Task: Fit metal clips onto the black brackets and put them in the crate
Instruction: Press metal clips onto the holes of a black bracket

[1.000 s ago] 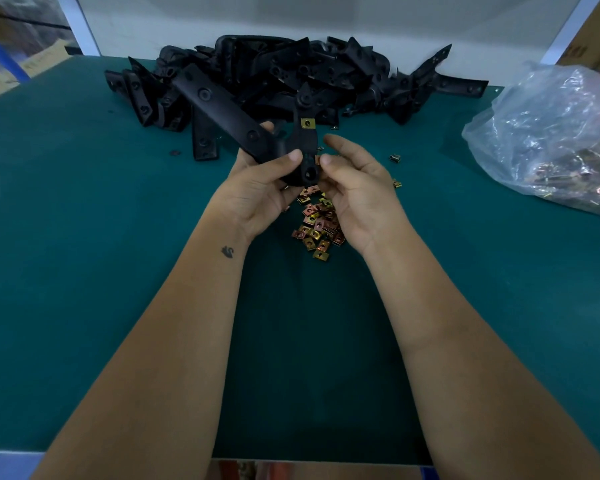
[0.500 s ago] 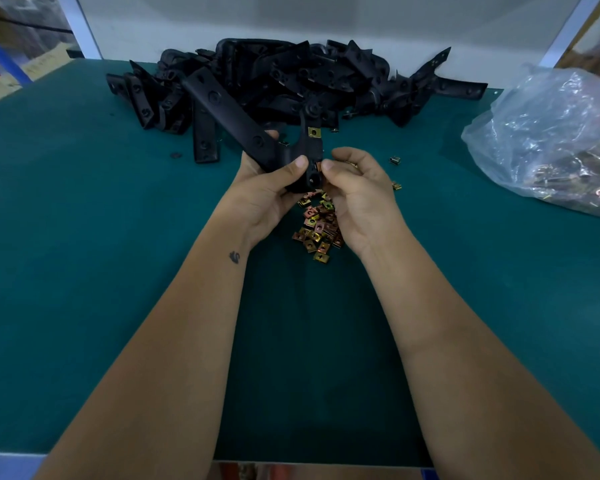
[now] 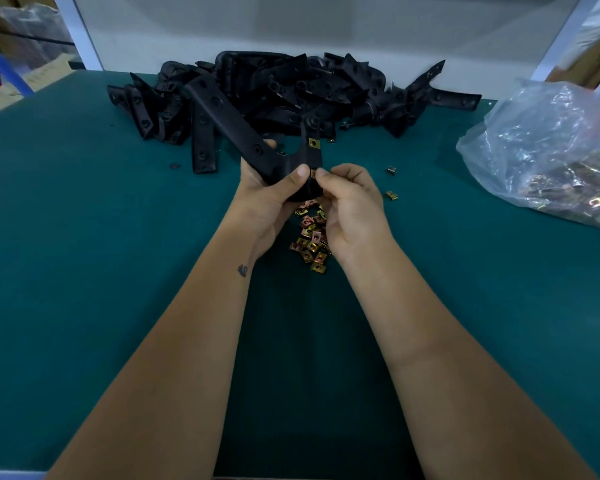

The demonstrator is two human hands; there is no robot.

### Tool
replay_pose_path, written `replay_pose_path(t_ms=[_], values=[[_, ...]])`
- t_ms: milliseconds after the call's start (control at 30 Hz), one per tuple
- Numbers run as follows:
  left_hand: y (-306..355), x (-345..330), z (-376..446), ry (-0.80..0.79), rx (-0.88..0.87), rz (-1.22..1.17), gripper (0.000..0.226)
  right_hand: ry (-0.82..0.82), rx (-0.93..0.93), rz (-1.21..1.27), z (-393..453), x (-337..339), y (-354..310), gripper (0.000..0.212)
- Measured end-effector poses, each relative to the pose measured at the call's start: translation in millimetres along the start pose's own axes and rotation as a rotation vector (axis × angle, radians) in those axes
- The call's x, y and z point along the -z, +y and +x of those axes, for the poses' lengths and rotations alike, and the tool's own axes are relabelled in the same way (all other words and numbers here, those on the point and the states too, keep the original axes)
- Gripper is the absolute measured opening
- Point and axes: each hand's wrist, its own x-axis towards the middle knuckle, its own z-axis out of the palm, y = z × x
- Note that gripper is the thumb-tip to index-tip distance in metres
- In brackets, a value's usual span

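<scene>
A black bracket (image 3: pixel 243 140) is gripped in the left hand (image 3: pixel 267 195), raised above the table (image 3: pixel 84 271). A metal clip (image 3: pixel 313 142) is seen fitted on its far arm. The bracket's near end is pinched by the right hand (image 3: pixel 350 202), fingers curled. Loose clips (image 3: pixel 310 237) are heaped just beneath both hands; more brackets (image 3: pixel 309 88) are piled beyond them. A plastic bag (image 3: pixel 548 150) lies well right of the right hand.

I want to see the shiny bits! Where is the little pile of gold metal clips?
The pile of gold metal clips lies on the green table, centre of the head view, just under both hands.
</scene>
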Motion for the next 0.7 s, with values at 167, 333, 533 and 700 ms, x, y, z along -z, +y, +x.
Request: replay_pose_path(t_ms=[167, 333, 533, 700], values=[[-1.4, -1.2, 0.6, -0.013, 0.028, -0.053, 0.042, 0.000, 0.092, -0.147, 0.9, 1.1, -4.7, 0.018], [-1.1, -0.4, 1.5, -0.010, 0.096, -0.139, 0.036, 0.019, 0.292, -0.385, 0.4, 3.5, -5.4, 0.014], [-0.6, 0.7, 2.3, -0.005, 0.077, -0.159, 0.036, -0.004, 0.533, -0.787, -4.5, 5.0, 1.7, 0.012], [-1.4, 1.5, 2.6, -0.031, 0.083, -0.159, 0.035, 0.037, 0.742, -1.110, -5.8, 8.6, 2.0, 0.026]])
